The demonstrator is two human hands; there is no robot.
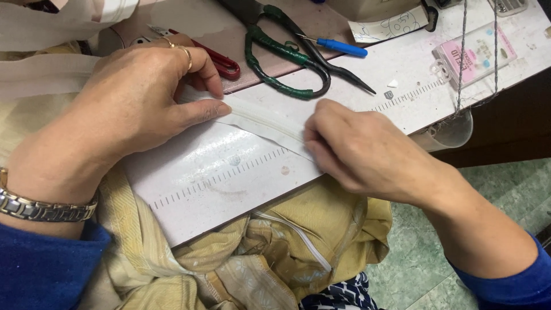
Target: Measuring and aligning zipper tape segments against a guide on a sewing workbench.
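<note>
Right now both hands press a white zipper tape [261, 121] flat on the white table edge [218, 189] with its printed ruler. Left hand [135, 100] lies spread, thumb pinning the strip; right hand [359, 149] curls, fingertips pinching its other end. Green-handled scissors [287, 54] sit just behind, yellow fabric [298, 241] bunches below.

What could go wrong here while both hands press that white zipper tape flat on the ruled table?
The white zipper tape is pinned only by the left hand and right hand; if either lifts, it may shift off line. The yellow fabric hangs over the table edge and might drag it down. The green-handled scissors lie close enough to snag a sleeve.
</note>
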